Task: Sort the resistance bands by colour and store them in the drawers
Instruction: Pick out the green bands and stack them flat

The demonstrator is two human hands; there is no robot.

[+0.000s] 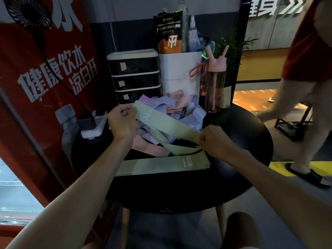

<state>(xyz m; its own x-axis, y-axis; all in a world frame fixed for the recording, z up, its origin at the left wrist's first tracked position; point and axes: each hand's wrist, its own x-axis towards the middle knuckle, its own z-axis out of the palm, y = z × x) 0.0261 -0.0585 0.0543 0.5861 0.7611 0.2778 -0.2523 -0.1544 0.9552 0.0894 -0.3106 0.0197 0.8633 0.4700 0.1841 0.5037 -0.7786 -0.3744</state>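
A pale green band (pixel 167 125) stretches diagonally between both hands. The left hand (pixel 122 123) pinches its far end; the right hand (pixel 214 139) pinches its near end. A stack of green bands (pixel 161 166) lies flat just below.

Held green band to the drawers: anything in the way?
Yes. All three drawers of the drawer unit look shut, so none can take the green band that the left hand and right hand grip. The pile of purple and pink bands lies in front of the bottom drawer.
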